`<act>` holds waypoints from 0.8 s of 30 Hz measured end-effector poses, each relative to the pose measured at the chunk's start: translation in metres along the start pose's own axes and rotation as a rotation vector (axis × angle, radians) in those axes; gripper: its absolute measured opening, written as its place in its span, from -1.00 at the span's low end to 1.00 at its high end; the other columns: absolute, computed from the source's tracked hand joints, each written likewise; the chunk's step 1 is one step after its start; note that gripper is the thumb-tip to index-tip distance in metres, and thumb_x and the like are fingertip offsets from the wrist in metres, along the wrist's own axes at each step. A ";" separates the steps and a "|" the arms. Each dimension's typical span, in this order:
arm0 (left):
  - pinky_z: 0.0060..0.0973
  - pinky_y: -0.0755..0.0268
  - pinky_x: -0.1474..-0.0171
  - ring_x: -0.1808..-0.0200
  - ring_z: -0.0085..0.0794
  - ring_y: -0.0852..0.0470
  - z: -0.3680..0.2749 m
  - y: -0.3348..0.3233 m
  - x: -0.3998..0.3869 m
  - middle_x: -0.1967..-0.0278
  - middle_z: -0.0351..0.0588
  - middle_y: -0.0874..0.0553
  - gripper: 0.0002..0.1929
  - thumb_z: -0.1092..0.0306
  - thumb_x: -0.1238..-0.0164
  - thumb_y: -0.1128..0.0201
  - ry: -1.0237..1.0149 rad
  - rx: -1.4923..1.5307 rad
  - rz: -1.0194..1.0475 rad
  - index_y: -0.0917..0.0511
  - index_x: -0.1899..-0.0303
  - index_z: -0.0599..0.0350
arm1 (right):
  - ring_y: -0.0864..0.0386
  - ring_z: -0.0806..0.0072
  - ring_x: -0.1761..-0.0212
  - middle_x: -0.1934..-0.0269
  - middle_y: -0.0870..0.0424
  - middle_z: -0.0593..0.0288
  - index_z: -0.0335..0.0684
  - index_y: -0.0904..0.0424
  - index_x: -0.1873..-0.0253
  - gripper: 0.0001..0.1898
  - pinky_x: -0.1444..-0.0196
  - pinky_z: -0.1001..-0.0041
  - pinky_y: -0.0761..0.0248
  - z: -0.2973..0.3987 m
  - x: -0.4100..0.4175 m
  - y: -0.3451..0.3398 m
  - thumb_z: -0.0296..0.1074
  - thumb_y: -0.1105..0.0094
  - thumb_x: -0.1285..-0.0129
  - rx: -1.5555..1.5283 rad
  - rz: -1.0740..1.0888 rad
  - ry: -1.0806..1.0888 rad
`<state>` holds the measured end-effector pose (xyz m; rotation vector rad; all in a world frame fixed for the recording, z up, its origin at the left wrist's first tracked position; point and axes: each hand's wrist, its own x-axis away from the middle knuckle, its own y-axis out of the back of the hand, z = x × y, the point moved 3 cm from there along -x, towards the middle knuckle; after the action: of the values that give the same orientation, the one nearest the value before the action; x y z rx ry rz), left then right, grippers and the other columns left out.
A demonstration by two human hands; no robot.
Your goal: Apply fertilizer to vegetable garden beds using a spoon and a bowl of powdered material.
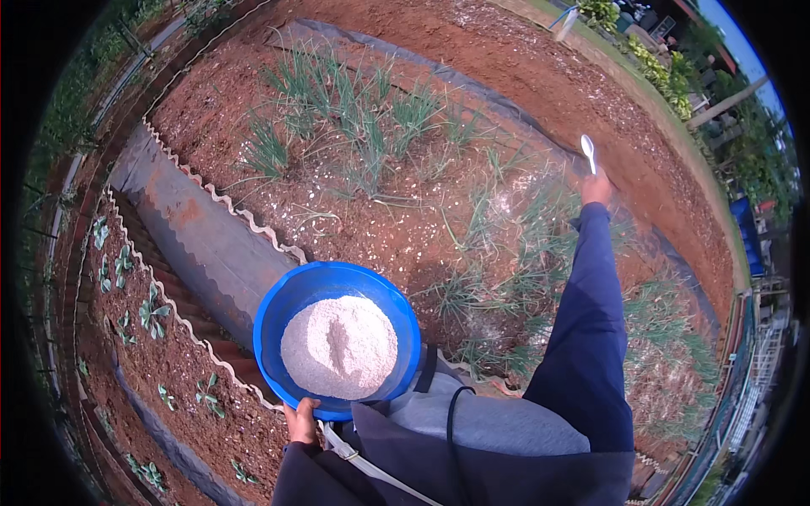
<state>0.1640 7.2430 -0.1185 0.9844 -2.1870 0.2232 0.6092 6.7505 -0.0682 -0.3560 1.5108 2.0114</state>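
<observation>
My left hand [302,420] grips the near rim of a round blue plastic basin [269,329], thumb over the edge. Pale whitish powder [316,354] fills its lower part, with a hollow scooped in the middle. Stretched out far to the right, my right hand [596,188] holds a white plastic spoon [588,148] by its handle, bowl pointing away from me. The bowl looks white; whether powder lies in it I cannot tell. Beneath that arm, green onion-like plants [544,234] grow in brown soil dusted with white powder.
More onion-like clumps [367,114] stand farther up the bed. Wavy-edged roofing sheets [228,202] border it on the left, beside a grey ground sheet [196,209]. Leafy seedlings [152,313] grow in another bed at left. A dark plastic strip [468,88] edges the far side.
</observation>
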 end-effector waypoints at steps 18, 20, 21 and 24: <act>-0.57 -0.27 0.32 0.43 -0.45 -0.41 -0.050 -0.017 -0.048 0.46 -0.12 -0.46 -0.70 0.53 0.23 -0.02 -0.162 0.014 0.263 -0.33 0.29 0.32 | -0.46 0.21 0.57 0.60 -0.46 0.08 -0.20 -0.49 0.33 -0.80 0.57 0.27 -0.29 0.246 0.343 0.067 -0.41 0.06 0.12 -0.433 1.150 0.775; -0.58 -0.28 0.34 0.44 -0.45 -0.41 -0.045 -0.006 -0.062 0.47 -0.12 -0.46 -0.69 0.54 0.23 -0.02 -0.101 0.025 0.250 -0.32 0.29 0.32 | -0.47 0.19 0.54 0.59 -0.49 0.08 -0.13 -0.52 0.30 -0.78 0.51 0.27 -0.31 0.254 0.342 0.081 -0.40 0.08 0.10 -0.411 1.177 0.707; -0.58 -0.28 0.34 0.44 -0.45 -0.41 -0.046 -0.003 -0.064 0.47 -0.12 -0.46 -0.69 0.54 0.23 -0.02 -0.103 0.027 0.244 -0.32 0.29 0.32 | -0.47 0.19 0.54 0.59 -0.49 0.08 -0.13 -0.52 0.30 -0.78 0.51 0.27 -0.31 0.259 0.339 0.086 -0.40 0.08 0.10 -0.415 1.178 0.712; -0.57 -0.28 0.34 0.45 -0.44 -0.42 -0.053 0.005 -0.069 0.47 -0.12 -0.46 -0.68 0.54 0.23 -0.04 -0.090 0.066 0.206 -0.32 0.27 0.31 | -0.49 0.20 0.44 0.48 -0.54 0.11 -0.13 -0.53 0.28 -0.77 0.39 0.31 -0.33 0.266 0.327 0.081 -0.37 0.11 0.06 -0.468 1.235 0.525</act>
<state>0.2207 7.3090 -0.1256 0.8175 -2.3787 0.3544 0.3380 7.0820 -0.0962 -0.1058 1.7430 3.4863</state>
